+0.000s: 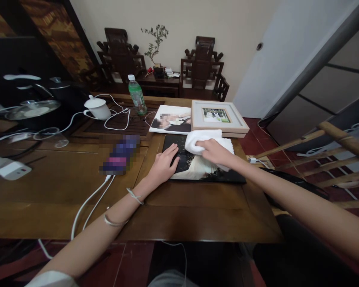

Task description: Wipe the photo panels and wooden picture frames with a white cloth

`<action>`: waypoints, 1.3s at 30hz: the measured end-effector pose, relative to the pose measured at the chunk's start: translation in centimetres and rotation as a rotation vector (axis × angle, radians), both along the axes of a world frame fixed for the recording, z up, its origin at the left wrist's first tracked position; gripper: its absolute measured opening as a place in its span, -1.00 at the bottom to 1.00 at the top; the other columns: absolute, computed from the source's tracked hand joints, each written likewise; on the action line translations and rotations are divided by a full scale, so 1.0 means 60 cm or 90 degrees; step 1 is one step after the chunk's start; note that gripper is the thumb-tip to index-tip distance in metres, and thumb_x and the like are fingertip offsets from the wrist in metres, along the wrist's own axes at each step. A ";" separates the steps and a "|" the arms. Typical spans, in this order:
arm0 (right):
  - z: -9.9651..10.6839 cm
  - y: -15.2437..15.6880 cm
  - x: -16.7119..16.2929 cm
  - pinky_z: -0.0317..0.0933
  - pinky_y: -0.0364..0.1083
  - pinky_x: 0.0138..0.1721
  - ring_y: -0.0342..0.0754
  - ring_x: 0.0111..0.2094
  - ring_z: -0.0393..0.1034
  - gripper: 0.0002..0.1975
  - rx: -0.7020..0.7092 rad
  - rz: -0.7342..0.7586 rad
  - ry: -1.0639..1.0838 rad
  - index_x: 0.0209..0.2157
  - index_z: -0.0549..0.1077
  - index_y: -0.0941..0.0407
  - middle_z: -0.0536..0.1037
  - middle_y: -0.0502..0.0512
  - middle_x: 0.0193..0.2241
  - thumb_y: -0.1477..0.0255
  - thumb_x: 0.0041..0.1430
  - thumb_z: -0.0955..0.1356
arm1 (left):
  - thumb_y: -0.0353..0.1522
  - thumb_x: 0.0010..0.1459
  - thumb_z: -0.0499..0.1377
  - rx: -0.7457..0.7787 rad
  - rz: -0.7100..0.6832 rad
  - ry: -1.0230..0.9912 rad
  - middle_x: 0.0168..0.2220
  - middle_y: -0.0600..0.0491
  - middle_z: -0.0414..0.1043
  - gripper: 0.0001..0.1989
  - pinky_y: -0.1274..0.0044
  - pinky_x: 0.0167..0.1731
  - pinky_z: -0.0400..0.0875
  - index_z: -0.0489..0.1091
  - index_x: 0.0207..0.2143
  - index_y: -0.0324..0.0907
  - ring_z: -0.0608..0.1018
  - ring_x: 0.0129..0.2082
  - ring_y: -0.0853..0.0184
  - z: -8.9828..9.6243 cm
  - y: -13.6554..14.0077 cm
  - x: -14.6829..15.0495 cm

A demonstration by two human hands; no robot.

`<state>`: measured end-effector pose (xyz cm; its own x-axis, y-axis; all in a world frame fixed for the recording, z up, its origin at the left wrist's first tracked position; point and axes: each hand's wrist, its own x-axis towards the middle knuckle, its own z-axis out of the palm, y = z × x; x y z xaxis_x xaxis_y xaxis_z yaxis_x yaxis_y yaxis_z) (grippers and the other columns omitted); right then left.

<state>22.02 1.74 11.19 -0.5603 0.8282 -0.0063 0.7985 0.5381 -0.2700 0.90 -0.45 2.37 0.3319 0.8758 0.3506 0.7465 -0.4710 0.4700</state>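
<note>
On the right of the wooden table (182,207), one dark photo panel (197,168) is laid flat; its left part is touched by the left hand (165,162), fingers apart; its far right part is covered by a white cloth (208,136), clasped in the right hand (214,151); beyond are set a pale framed photo (217,115) and, farther left, a green bottle (137,97).

cloth (194,142) on panel (190,170), frame (217,115) behind
</note>
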 end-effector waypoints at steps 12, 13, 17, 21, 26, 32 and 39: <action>0.025 0.080 -0.117 0.09 -0.14 -0.36 -0.01 -0.33 0.29 -0.77 -0.116 0.043 0.168 -0.46 0.34 0.17 0.48 0.11 -0.38 0.59 -0.22 0.15 | -0.36 0.25 0.01 0.002 -0.006 -0.010 0.09 -0.15 0.37 -0.64 0.25 0.11 0.28 0.33 0.06 -0.27 0.39 0.12 0.13 0.006 0.001 -0.003; 0.025 0.080 -0.109 0.08 -0.13 -0.36 -0.01 -0.33 0.29 -0.79 -0.115 0.035 0.158 -0.47 0.32 0.16 0.48 0.11 -0.38 0.59 -0.24 0.16 | -0.36 0.24 0.01 0.002 -0.006 -0.012 0.10 -0.15 0.36 -0.64 0.24 0.11 0.28 0.33 0.06 -0.26 0.39 0.12 0.13 0.006 0.001 -0.004; 0.029 0.072 -0.043 0.10 -0.08 -0.35 0.02 -0.34 0.29 -0.84 -0.121 -0.031 0.119 -0.52 0.27 0.13 0.47 0.12 -0.38 0.55 -0.27 0.17 | -0.35 0.24 0.01 0.007 -0.007 -0.016 0.17 -0.15 0.29 -0.62 0.24 0.15 0.23 0.31 0.09 -0.24 0.30 0.20 0.16 0.006 -0.001 -0.004; 0.028 0.058 0.052 0.15 -0.06 -0.33 0.05 -0.32 0.31 -0.89 -0.109 -0.092 0.127 -0.54 0.25 0.11 0.48 0.15 -0.36 0.53 -0.24 0.18 | -0.34 0.25 0.00 0.000 0.001 -0.012 0.21 -0.14 0.23 -0.60 0.21 0.16 0.21 0.29 0.12 -0.23 0.26 0.23 0.17 0.005 -0.002 -0.004; 0.005 0.022 0.144 0.19 -0.03 -0.27 0.08 -0.31 0.35 -0.86 -0.005 -0.142 0.081 -0.52 0.28 0.11 0.50 0.16 -0.38 0.52 -0.21 0.17 | -0.34 0.25 0.00 0.005 0.001 -0.007 0.22 -0.11 0.23 -0.61 0.21 0.16 0.21 0.29 0.11 -0.20 0.25 0.24 0.19 0.004 -0.001 -0.003; -0.035 -0.116 0.156 0.20 0.10 -0.05 0.09 -0.37 0.44 -0.72 0.041 -0.105 0.022 -0.44 0.36 0.08 0.53 0.08 -0.50 0.61 -0.17 0.13 | -0.35 0.25 -0.01 -0.005 0.006 0.003 0.23 -0.14 0.20 -0.60 0.20 0.17 0.19 0.27 0.12 -0.24 0.23 0.25 0.18 0.004 -0.002 -0.001; -0.038 -0.231 0.130 -0.07 0.24 0.19 0.13 0.09 0.31 -0.56 -0.018 -0.013 0.058 -0.34 0.41 0.05 0.46 0.13 0.06 0.68 -0.28 0.15 | -0.35 0.25 -0.01 0.007 0.009 0.009 0.23 -0.12 0.21 -0.60 0.20 0.18 0.17 0.27 0.12 -0.20 0.22 0.25 0.19 -0.003 -0.001 0.000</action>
